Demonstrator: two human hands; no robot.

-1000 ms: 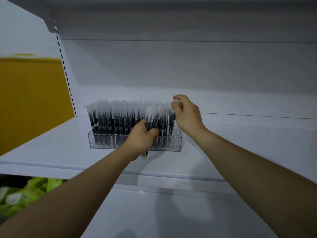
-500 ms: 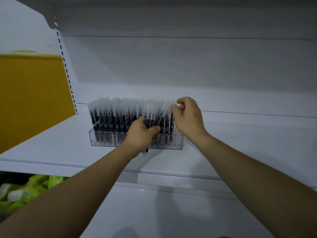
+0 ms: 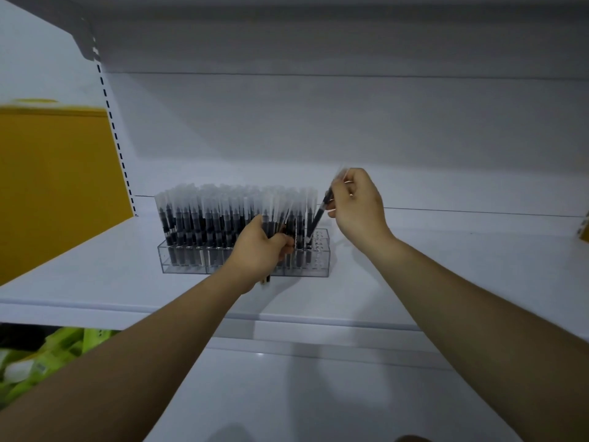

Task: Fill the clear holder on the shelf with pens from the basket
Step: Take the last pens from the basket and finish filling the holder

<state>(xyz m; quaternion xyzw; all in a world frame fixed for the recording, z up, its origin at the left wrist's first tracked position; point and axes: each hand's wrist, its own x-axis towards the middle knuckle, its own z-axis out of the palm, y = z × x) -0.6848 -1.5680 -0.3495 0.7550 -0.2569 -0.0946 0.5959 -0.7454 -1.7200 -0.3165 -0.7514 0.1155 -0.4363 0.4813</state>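
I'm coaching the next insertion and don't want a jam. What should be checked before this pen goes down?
1. Right hand pinches one pen: ok.
2. Pen upright: not ok, its top leans right.
3. Tip over a free hole: cannot tell; it is at the holder's right end.
4. Free holes at that end: ok.
5. Left hand grips the spare pens: ok.
6. Holder flat on the shelf: ok.
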